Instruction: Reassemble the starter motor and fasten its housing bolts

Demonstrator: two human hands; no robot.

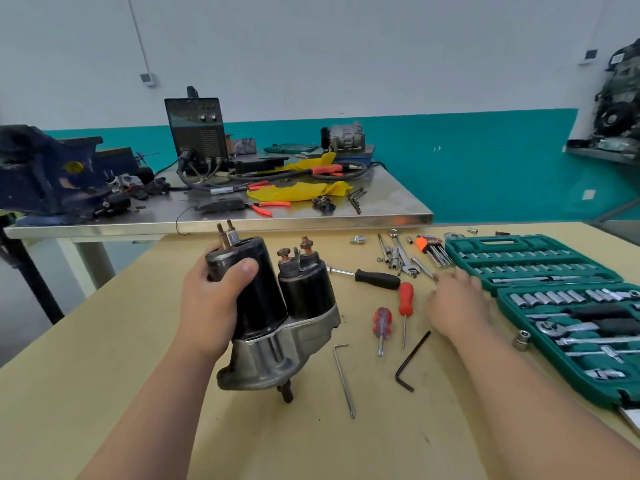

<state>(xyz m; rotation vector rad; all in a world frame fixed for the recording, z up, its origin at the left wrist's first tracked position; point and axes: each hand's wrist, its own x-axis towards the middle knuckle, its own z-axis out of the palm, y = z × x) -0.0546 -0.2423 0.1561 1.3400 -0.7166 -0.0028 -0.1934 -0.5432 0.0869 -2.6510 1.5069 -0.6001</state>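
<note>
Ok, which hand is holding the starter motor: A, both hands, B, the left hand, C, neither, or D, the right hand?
B: the left hand grips the black body of the starter motor, while the right hand is off it, over the tools near the socket set.

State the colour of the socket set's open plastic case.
Teal green; the open plastic socket case shows best in the head view, the only one given.
</note>
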